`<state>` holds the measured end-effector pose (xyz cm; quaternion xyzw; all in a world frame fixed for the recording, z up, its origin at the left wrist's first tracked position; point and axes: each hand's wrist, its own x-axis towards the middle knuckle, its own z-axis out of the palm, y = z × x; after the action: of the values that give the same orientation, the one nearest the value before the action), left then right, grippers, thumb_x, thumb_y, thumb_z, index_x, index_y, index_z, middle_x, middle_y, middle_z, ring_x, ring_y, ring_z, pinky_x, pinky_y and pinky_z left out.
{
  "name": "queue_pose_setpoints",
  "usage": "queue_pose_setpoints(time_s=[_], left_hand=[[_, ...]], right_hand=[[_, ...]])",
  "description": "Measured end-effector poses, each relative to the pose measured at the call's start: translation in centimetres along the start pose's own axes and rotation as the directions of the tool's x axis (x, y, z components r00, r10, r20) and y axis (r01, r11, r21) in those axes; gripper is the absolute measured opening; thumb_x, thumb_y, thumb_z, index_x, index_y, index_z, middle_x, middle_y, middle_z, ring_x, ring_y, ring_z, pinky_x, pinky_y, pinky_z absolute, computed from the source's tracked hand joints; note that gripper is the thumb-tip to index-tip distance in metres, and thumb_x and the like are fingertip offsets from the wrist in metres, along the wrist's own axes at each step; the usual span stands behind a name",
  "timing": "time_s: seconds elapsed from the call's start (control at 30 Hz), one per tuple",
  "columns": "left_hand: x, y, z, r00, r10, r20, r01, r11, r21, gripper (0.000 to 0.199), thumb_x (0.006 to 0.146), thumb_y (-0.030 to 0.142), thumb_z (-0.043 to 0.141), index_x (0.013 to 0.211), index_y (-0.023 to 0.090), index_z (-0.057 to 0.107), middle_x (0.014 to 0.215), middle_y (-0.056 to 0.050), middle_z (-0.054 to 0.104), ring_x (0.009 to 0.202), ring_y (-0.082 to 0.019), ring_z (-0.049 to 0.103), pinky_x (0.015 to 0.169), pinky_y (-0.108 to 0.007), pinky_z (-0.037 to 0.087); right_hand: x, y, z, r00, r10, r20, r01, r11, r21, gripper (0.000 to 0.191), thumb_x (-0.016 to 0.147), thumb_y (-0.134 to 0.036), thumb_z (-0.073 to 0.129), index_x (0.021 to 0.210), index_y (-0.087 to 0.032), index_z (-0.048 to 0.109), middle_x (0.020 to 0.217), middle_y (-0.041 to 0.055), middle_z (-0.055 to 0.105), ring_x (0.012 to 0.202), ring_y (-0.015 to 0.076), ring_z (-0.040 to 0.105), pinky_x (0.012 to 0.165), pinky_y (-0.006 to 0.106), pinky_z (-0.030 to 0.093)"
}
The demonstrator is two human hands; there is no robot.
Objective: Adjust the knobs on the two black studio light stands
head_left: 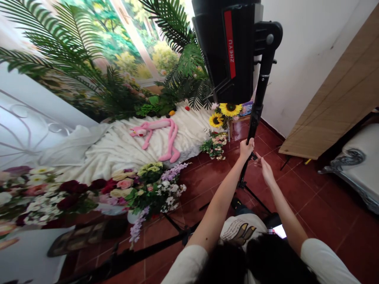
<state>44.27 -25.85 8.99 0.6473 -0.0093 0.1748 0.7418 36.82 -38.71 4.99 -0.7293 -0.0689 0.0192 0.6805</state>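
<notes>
My left hand (246, 150) is wrapped around the black pole of a light stand (255, 124). At the top of this pole is a large black studio light (227, 51) with a red stripe lettered ZHEYU. Just below my left hand, a small black knob (253, 156) sticks out from the pole. My right hand (265, 169) is right beside the knob, its fingers stretched out and apart. Whether a fingertip touches the knob is hard to tell. The stand's legs (257, 197) spread over the floor near my feet.
A pink plush toy (166, 134) lies on a cream draped cloth (112, 142) to the left. Artificial flowers (127, 187) and sunflowers (229, 109) stand around it. Another black stand (142, 254) crosses the lower left. A brown panel (328, 94) and a white sofa (361, 161) are at right.
</notes>
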Motion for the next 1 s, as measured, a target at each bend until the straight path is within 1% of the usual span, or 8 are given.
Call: queue_pose_setpoints(time_s=[0.1, 0.17, 0.27, 0.33, 0.47, 0.63, 0.8, 1.0], left_hand=[[0.0, 0.0, 0.0, 1.000, -0.003, -0.001, 0.003, 1.000, 0.001, 0.071, 0.072, 0.085, 0.042, 0.053, 0.017, 0.049, 0.041, 0.004, 0.044, 0.037, -0.006, 0.041, 0.043, -0.021, 0.033], [0.0, 0.0, 0.0, 1.000, -0.002, 0.000, 0.002, 1.000, -0.009, 0.070, 0.072, 0.084, 0.043, 0.053, 0.017, 0.049, 0.041, 0.004, 0.044, 0.036, -0.006, 0.041, 0.042, -0.022, 0.033], [0.0, 0.0, 0.0, 1.000, 0.004, -0.001, -0.004, 1.000, -0.024, 0.069, 0.072, 0.083, 0.046, 0.052, 0.017, 0.049, 0.041, 0.004, 0.043, 0.036, -0.006, 0.041, 0.042, -0.022, 0.032], [0.0, 0.0, 0.0, 1.000, 0.008, 0.001, -0.007, 0.999, -0.031, 0.068, 0.072, 0.082, 0.047, 0.052, 0.017, 0.049, 0.041, 0.004, 0.043, 0.035, -0.006, 0.040, 0.042, -0.022, 0.031], [0.0, -0.1, 0.0, 1.000, 0.017, -0.002, -0.017, 0.999, -0.028, 0.069, 0.073, 0.082, 0.046, 0.052, 0.017, 0.050, 0.041, 0.004, 0.044, 0.036, -0.006, 0.041, 0.042, -0.022, 0.032], [0.0, 0.1, 0.0, 1.000, 0.012, -0.005, -0.012, 1.000, -0.015, 0.070, 0.074, 0.083, 0.042, 0.052, 0.017, 0.049, 0.040, 0.003, 0.044, 0.036, -0.006, 0.042, 0.042, -0.021, 0.032], [0.0, 0.1, 0.0, 1.000, 0.016, 0.001, -0.016, 0.999, -0.032, 0.069, 0.074, 0.083, 0.044, 0.052, 0.017, 0.049, 0.039, 0.003, 0.043, 0.035, -0.006, 0.041, 0.041, -0.022, 0.032], [0.0, 0.4, 0.1, 1.000, 0.017, -0.001, -0.017, 0.999, -0.031, 0.069, 0.072, 0.083, 0.046, 0.051, 0.017, 0.048, 0.038, 0.003, 0.042, 0.034, -0.006, 0.040, 0.041, -0.022, 0.032]], right_hand=[[0.1, -0.7, -0.1, 0.994, 0.077, 0.080, -0.088, 0.985, 0.151, 0.071, 0.093, -0.069, 0.028, 0.139, -0.022, 0.055, 0.104, 0.0098, 0.075, 0.087, 0.0201, 0.070, 0.084, 0.039, 0.057], [0.0, -1.1, -0.3, 0.989, 0.076, 0.125, -0.096, 0.983, 0.159, 0.073, 0.094, -0.068, 0.022, 0.141, -0.021, 0.052, 0.104, 0.0111, 0.074, 0.087, 0.0209, 0.070, 0.084, 0.040, 0.057], [-0.5, -1.8, -0.8, 0.998, -0.040, 0.046, 0.042, 0.998, -0.049, 0.069, 0.095, -0.067, 0.027, 0.140, -0.022, 0.053, 0.104, 0.0111, 0.072, 0.095, 0.0229, 0.068, 0.088, 0.043, 0.056], [-1.0, -2.0, -1.0, 0.983, -0.185, 0.006, 0.179, 0.942, -0.285, 0.058, 0.094, -0.064, 0.036, 0.128, -0.025, 0.063, 0.118, 0.0122, 0.066, 0.114, 0.0253, 0.060, 0.100, 0.047, 0.049], [-1.8, -1.7, -1.0, 0.940, -0.308, 0.147, 0.339, 0.799, -0.497, 0.049, 0.099, -0.054, 0.035, 0.107, -0.025, 0.074, 0.148, 0.0098, 0.046, 0.139, 0.0276, 0.039, 0.116, 0.052, 0.030], [-1.1, -0.4, -0.8, 0.921, -0.334, 0.201, 0.389, 0.772, -0.502, 0.049, 0.101, -0.048, 0.031, 0.118, -0.024, 0.070, 0.156, 0.0076, 0.037, 0.144, 0.0252, 0.034, 0.119, 0.049, 0.026], [0.2, 0.1, -1.5, 0.918, -0.349, 0.190, 0.396, 0.772, -0.497, 0.046, 0.101, -0.045, 0.033, 0.114, -0.023, 0.072, 0.147, 0.0093, 0.050, 0.140, 0.0250, 0.040, 0.118, 0.048, 0.030], [0.2, 0.6, -1.0, 0.942, -0.324, 0.087, 0.334, 0.873, -0.356, 0.047, 0.099, -0.049, 0.036, 0.112, -0.021, 0.071, 0.138, 0.0120, 0.057, 0.129, 0.0229, 0.053, 0.114, 0.044, 0.036]])
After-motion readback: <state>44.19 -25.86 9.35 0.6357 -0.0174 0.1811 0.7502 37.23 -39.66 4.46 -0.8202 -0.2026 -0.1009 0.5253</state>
